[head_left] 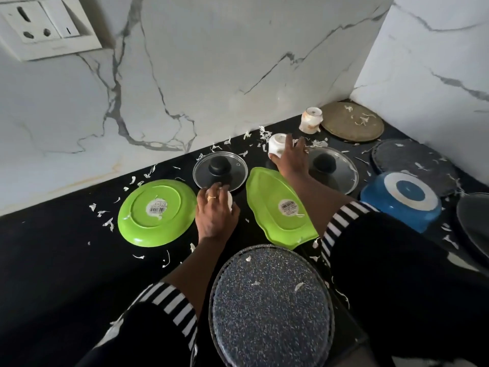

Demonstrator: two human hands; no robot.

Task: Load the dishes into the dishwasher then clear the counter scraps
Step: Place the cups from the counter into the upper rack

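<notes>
**Grabbing Little Cups Off a Messy Counter**

Nearest the camera: a big speckled tray (270,308), face down. Under everything, the black counter (53,247). Next in size: a brown round plate (352,124) far back in the corner, a blue bowl (399,200) flipped over on the right, a round green plate (156,211) on the left, and a leaf-shaped green plate (280,207) in the middle. Behind those, a left glass lid (219,172) and a right glass lid (330,168).

Then the left hand (214,207), curled round a small white cup (229,200) between the two green plates. Then the right hand (291,157), stretched past the leaf-shaped plate and gripping a second white cup (275,147) near the wall. A third cup (311,120) upside down beside the brown plate. Smallest of all: white scraps (108,223), scattered everywhere.

Looks like the loading step, only just begun. Next: lift both cups straight up and carry them to the dishwasher, not in view here. Scraps for later.
</notes>
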